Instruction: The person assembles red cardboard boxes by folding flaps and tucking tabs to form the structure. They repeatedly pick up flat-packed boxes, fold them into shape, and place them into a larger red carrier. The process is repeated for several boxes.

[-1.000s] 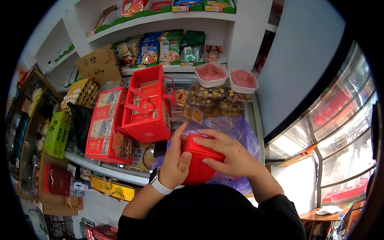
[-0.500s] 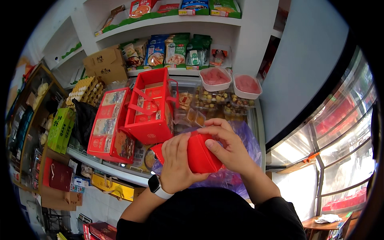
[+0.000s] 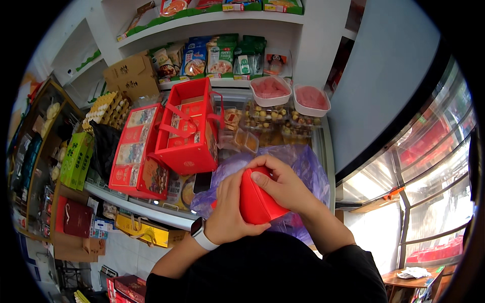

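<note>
Close to my body, a small red cardboard box (image 3: 256, 203) with angled, folded sides is held between both hands. My left hand (image 3: 228, 209) wraps its left side, with the fingers on top and the thumb beneath. Around the far right edge curls my right hand (image 3: 283, 186), its thumb lying on the upper face. Beneath the hands a crumpled purple plastic bag (image 3: 308, 174) is spread on the glass-topped freezer. Beyond them stands an open red carton (image 3: 188, 164) with ribbon handles and smaller red boxes inside. A larger red gift box (image 3: 132, 169) sits beside it.
Clear tubs of small round fruit (image 3: 265, 113) and two white trays of pink meat (image 3: 271, 90) occupy the far right. Egg trays (image 3: 105, 111), a black bag (image 3: 105, 149) and a green box (image 3: 76, 160) are at left. A dark flat object (image 3: 203, 181) lies near the carton.
My hands and the small red box have tilted and shifted slightly toward me. Its red flap at the left is now mostly hidden, and a dark flat object has come into view there.
</note>
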### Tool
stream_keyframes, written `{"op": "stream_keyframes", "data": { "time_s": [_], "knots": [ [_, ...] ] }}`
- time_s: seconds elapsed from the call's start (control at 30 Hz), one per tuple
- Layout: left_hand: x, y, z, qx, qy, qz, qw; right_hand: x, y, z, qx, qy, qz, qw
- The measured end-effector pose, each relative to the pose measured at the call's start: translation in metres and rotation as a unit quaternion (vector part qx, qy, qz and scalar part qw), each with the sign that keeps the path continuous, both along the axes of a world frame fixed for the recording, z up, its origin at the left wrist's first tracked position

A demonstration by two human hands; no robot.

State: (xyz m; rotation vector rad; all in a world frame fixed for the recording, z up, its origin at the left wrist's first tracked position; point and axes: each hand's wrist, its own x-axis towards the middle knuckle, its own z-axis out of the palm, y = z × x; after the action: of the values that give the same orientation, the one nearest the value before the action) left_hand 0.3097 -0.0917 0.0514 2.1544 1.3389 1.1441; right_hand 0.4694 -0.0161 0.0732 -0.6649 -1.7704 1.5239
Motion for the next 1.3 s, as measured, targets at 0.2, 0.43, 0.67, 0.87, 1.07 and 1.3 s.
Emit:
{"op": "stream_keyframes", "data": {
  "time_s": [0.2, 0.43, 0.67, 0.87, 1.07, 1.3],
  "knots": [
    [-0.017, 0.018, -0.033, -0.175, -0.254, -0.110, 0.945, 0.008, 0.018, -0.034, -0.330, 0.125, -0.015, 0.936],
    [-0.012, 0.010, -0.057, -0.285, -0.262, -0.003, 0.922, -0.007, 0.000, -0.100, -0.420, 0.178, -0.132, 0.880],
    [-0.009, -0.001, -0.034, -0.259, -0.276, -0.025, 0.925, -0.004, -0.024, -0.061, -0.499, 0.202, -0.114, 0.835],
    [-0.008, -0.008, -0.031, -0.229, -0.250, -0.032, 0.940, 0.001, -0.034, -0.068, -0.478, 0.199, -0.066, 0.853],
    [-0.007, -0.009, -0.033, -0.231, -0.247, -0.026, 0.941, 0.001, -0.035, -0.078, -0.442, 0.198, -0.047, 0.873],
    [-0.013, 0.011, -0.046, -0.304, -0.307, -0.011, 0.902, -0.013, -0.019, -0.089, -0.428, 0.168, -0.111, 0.881]
  ]
}}
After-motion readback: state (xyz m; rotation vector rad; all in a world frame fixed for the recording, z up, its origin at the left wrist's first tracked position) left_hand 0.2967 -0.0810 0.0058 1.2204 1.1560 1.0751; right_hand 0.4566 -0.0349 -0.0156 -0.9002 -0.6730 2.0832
